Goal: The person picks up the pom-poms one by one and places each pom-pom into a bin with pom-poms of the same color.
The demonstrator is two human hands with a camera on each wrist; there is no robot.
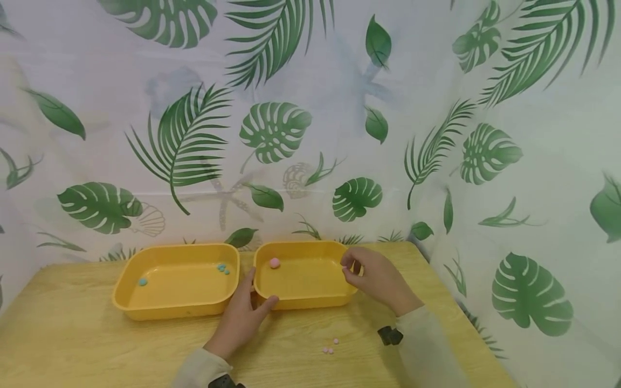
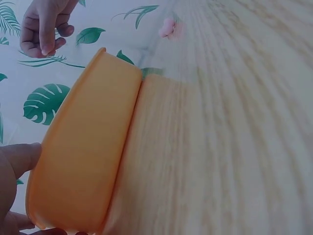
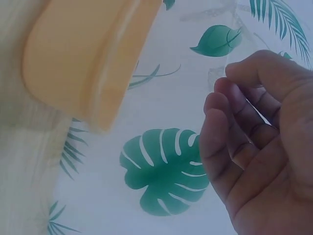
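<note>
Right hand (image 1: pixel 380 277): fingertip grip seems to pinch tiny pink ball (image 1: pixel 345 268) at right end of yellow tray (image 1: pixel 310 303). Ball likely light, perhaps soft; best held gently round middle. Left hand (image 1: pixel 242 318) spread, touching tray corner.

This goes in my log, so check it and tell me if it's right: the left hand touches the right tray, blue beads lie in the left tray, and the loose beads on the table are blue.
One error: the loose beads on the table are pink, as the head view shows. The left hand does touch the right tray, and blue beads lie in the left tray.
</note>
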